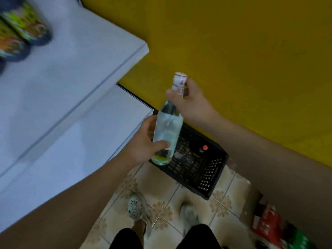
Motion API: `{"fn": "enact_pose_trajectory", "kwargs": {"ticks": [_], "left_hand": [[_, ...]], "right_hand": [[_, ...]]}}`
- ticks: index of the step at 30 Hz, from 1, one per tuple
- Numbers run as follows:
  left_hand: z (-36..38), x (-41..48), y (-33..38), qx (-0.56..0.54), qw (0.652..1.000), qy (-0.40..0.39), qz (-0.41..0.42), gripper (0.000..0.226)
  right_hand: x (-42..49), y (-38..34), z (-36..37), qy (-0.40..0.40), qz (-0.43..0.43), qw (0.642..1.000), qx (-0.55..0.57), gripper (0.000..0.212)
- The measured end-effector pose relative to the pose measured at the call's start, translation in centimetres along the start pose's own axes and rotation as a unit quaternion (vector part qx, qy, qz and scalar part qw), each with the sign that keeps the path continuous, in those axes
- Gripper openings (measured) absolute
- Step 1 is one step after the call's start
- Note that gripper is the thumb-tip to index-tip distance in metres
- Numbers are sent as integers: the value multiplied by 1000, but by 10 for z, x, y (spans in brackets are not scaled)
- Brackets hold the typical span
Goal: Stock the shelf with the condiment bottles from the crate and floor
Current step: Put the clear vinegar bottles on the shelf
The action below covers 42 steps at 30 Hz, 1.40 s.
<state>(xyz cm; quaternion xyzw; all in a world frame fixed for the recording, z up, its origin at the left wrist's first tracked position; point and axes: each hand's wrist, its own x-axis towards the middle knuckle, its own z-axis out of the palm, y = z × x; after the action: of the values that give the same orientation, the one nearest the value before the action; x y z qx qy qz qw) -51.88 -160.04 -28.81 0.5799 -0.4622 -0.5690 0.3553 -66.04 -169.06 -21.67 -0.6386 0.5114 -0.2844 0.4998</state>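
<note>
You hold a clear bottle (168, 130) in both hands at the centre of the frame, above the black crate (212, 169) on the tiled floor (161, 200). Your left hand (147, 141) wraps the lower body, its fingers (161, 143) clamped on the glass. Your right hand (192, 103) pinches the neck just under the white cap. The bottle's long axis runs from the cap, up and slightly right in the frame, down to the base at lower centre, so it is tilted, not upright.

The white shelf (71, 87) fills the left of the frame, and the bottle lies just to the right of its edge. Your left hand is the nearer one to that shelf, and it carries the weight. A move leftward in the frame, with the base leading and the cap brought upright, looks like what the placement calls for. The right hand on the neck should serve well to steady it.

One more bottle with a red cap (204, 147) stands in the crate. Blurred packets (23, 27) sit on the shelf at upper left. A red carton (265, 221) lies on the floor at lower right.
</note>
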Motion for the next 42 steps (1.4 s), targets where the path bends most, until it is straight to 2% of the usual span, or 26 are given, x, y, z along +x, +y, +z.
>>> {"fn": "enact_pose_trajectory", "kwargs": {"ticks": [2, 4, 7, 9, 12, 14, 17, 20, 23, 25, 28, 32, 34, 38, 42], "left_hand": [[1, -28, 37, 14, 999, 34, 15, 70], [-2, -58, 69, 17, 999, 40, 17, 75], [-5, -102, 110, -23, 999, -33, -1, 87], [2, -129, 133, -54, 997, -61, -4, 85], [24, -165, 168, -77, 996, 8, 43, 68], [35, -186, 184, -81, 990, 95, 68, 60], [43, -214, 198, -74, 970, 214, 84, 61], [34, -245, 203, -53, 963, 250, 81, 71], [11, -283, 200, -66, 968, 233, 70, 85], [-3, -309, 197, -54, 967, 238, 73, 86], [-22, -341, 187, -46, 953, 289, 83, 81], [-56, -391, 154, -69, 931, 350, 77, 84], [-80, -426, 129, -70, 920, 380, 68, 86], [-122, -488, 82, -79, 912, 401, 39, 88], [-170, -552, 25, -92, 895, 436, 8, 94]], "right_hand": [[-13, -38, -13, -23, 9, 999, 26, 25], [-26, -75, -30, -47, 0, 997, 63, 22], [-48, -128, -54, -115, -30, 981, 152, 18], [-64, -162, -62, -168, -59, 963, 202, 18], [-85, -209, -64, -228, -87, 942, 231, 13], [-96, -234, -59, -229, -108, 953, 168, 13], [-118, -267, -47, -254, -131, 958, 27, 22], [-135, -285, -29, -258, -133, 956, 37, 32], [-153, -299, -4, -302, -136, 939, 91, 39], [-168, -308, 19, -338, -139, 922, 129, 34], [-190, -321, 61, -370, -157, 903, 152, 21], [-221, -344, 128, -391, -220, 894, 10, 16], [-241, -353, 170, -417, -209, 883, -47, 22], [-277, -355, 251, -454, -176, 869, -89, 45], [-321, -352, 347, -493, -168, 849, -92, 41]]}}
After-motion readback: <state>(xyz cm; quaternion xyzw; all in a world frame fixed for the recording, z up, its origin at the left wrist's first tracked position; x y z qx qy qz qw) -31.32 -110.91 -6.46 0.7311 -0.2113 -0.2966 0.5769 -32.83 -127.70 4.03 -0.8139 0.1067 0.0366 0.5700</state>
